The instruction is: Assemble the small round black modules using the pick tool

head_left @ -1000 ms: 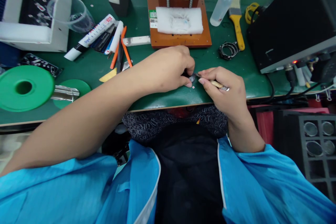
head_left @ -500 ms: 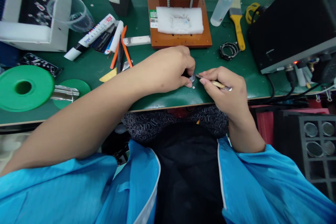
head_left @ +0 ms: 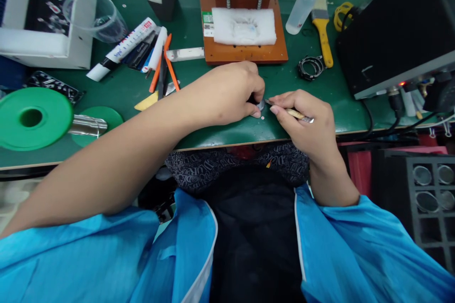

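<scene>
My left hand (head_left: 241,90) is closed, thumb and fingers pinching a small round greyish piece (head_left: 261,105) at the bench's front edge. Most of that piece is hidden behind the fingers. Just to its right, my right hand (head_left: 302,111) grips a slim pointed tool (head_left: 295,113) with a yellowish handle and a metal end, held like a pen. Its dark tip lies close beside the round piece; whether they touch I cannot tell. A tiny white ring-like bit (head_left: 262,118) lies on the green bench below the fingertips.
Behind the hands stands an orange-brown press (head_left: 245,54) with a white foam pad (head_left: 220,26). Markers (head_left: 131,42) and a green spool (head_left: 53,123) lie left. A squeeze bottle (head_left: 302,9), yellow brush (head_left: 323,42), black metal ring (head_left: 310,67) and black box (head_left: 384,33) are right.
</scene>
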Demonstrator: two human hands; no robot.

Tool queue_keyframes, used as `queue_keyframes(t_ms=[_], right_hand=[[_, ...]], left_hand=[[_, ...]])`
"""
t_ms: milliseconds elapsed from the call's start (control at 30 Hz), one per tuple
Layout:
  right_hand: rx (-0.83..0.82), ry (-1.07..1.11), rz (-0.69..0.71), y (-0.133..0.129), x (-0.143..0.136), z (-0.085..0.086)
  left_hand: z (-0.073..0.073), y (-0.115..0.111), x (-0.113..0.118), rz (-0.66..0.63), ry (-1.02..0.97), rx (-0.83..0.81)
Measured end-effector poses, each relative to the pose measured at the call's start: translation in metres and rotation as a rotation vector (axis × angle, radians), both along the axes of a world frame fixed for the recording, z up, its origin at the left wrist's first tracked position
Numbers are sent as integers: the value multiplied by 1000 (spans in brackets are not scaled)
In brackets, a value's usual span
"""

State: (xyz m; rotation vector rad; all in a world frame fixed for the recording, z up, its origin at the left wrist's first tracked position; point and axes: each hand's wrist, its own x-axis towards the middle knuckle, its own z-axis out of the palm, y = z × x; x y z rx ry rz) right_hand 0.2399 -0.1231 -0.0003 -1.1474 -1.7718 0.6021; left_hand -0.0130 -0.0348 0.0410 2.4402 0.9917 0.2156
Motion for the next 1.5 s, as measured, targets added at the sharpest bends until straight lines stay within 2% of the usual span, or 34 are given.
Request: queue_keyframes(t_ms=[167,433,1033,1233,1500], right_hand=[[-14,-14,-17,0,0,2],[-2,11,9,0,0,1],[-36,7,7,1,0,2],[-37,40,0,1,-2,3],[-39,21,-38,2,2,2]], left_hand=[[-4,1,-3,-11,-25,13],[1,1,0,-11,9,17],[-3,1,-2,-18,-28,10],[2,0,1,-4,33,6],[0,1,-2,7,-24,6]])
